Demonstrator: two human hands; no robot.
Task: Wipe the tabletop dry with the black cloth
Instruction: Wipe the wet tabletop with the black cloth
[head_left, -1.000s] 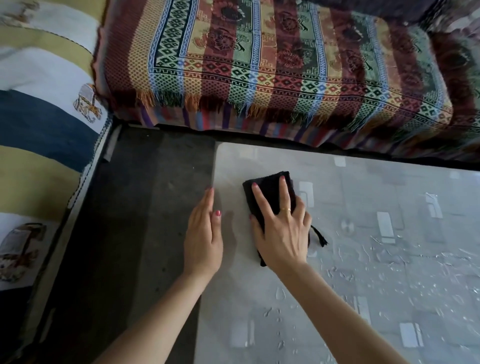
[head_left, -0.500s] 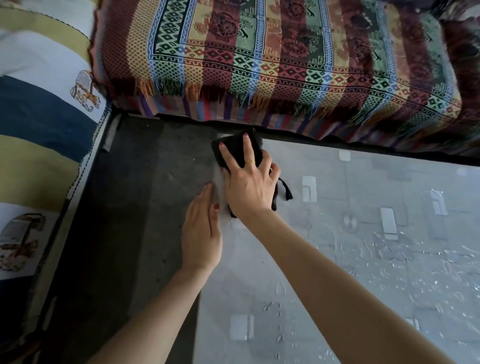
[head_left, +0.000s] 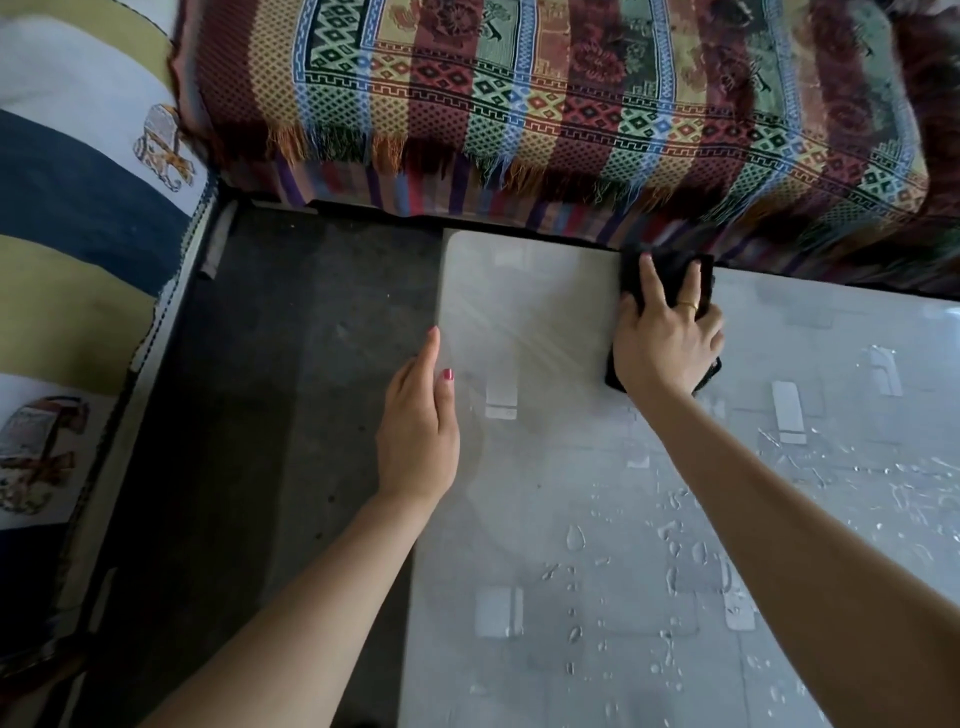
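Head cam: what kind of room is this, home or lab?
Likely a home living room. A sofa with a striped woven throw runs along the far edge of a low table, and a patterned cushion or blanket sits on the left, over a dark floor.

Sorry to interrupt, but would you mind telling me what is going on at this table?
A person is wiping a wet tabletop dry. The right hand presses a black cloth flat at the far edge, next to the patterned blanket. The left hand rests flat on the table's left edge, holding nothing. The far left corner looks wiped, but water drops remain nearer the person and to the right.
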